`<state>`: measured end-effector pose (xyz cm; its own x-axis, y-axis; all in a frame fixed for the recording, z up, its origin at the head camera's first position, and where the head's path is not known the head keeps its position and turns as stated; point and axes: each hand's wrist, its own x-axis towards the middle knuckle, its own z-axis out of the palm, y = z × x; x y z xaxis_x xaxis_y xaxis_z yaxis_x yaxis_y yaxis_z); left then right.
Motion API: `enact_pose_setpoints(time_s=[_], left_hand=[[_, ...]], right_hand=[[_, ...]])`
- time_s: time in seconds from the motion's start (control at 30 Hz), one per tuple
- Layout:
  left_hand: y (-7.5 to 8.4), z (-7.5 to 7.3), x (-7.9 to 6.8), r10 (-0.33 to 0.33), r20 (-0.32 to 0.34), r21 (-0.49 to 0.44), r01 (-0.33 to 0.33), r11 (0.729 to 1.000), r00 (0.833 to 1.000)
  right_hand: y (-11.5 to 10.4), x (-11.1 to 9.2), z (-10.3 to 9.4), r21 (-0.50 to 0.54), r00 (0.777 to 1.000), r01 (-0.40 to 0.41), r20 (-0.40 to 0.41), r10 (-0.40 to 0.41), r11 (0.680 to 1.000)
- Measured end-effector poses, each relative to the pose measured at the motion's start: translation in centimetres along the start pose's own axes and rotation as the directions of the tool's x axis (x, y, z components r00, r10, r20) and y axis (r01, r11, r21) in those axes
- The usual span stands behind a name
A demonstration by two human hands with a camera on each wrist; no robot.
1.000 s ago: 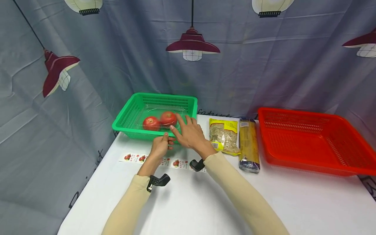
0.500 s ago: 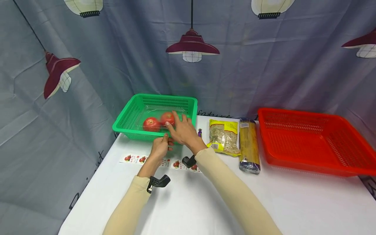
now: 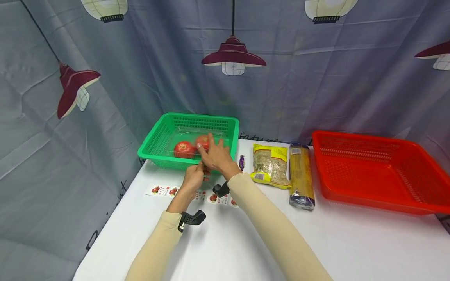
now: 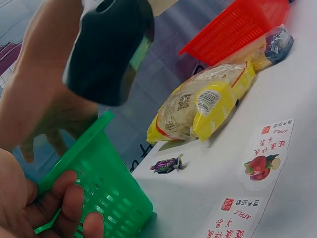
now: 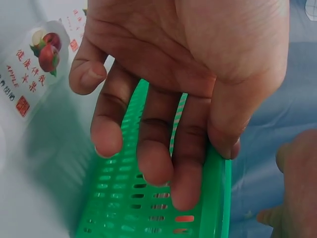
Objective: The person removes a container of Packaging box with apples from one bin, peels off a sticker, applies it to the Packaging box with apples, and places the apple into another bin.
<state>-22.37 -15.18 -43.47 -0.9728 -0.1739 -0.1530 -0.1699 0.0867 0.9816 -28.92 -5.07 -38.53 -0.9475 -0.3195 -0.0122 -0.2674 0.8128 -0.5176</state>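
In the head view, my left hand (image 3: 194, 176) is at the near rim of the green basket (image 3: 159, 158). Its fingers (image 4: 73, 198) curl down outside the rim in the left wrist view, and the right wrist view shows its thumb along the rim. Inside the basket are two red apples, a left apple (image 3: 184, 150) and a right apple (image 3: 202, 143), with a clear plastic box (image 3: 181, 134) around them. Over the right apple and the near rim, my right hand (image 3: 218, 157) hovers with spread fingers, partly covering that apple.
A strip of apple labels (image 3: 162, 190) lies before the basket. To the right are a purple-wrapped candy (image 3: 241, 162), a yellow bag of flakes (image 3: 270, 166), a long yellow packet (image 3: 301, 175) and a red basket (image 3: 365, 168). A curtain (image 3: 274, 97) hangs behind.
My right hand has shifted left over the basket, closer to my left hand, uncovering the candy. My left hand stays at the rim, and the apples keep their places.
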Motion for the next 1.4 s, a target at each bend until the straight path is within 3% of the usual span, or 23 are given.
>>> enact_pose_setpoints(time_s=[0.17,0.73,0.97,1.4], left_hand=[[0.00,0.12,0.10,0.009,0.025,0.004,-0.009,1.000,1.000],[-0.28,-0.02,-0.07,0.024,0.012,0.053,-0.024,0.998,1.000],[-0.34,-0.15,0.00,0.022,0.023,0.056,-0.023,0.998,1.000],[-0.22,-0.21,0.07,0.036,0.035,0.063,-0.038,0.997,0.999]], right_hand=[[-0.06,0.40,0.13,-0.001,0.999,-0.026,-0.022,0.026,1.000],[-0.33,0.73,0.19,0.140,0.990,-0.100,-0.083,0.113,0.985],[-0.52,0.71,0.18,0.148,0.981,-0.127,-0.125,0.146,0.981],[-0.56,0.91,-0.05,0.189,0.986,-0.136,-0.074,0.152,0.973]])
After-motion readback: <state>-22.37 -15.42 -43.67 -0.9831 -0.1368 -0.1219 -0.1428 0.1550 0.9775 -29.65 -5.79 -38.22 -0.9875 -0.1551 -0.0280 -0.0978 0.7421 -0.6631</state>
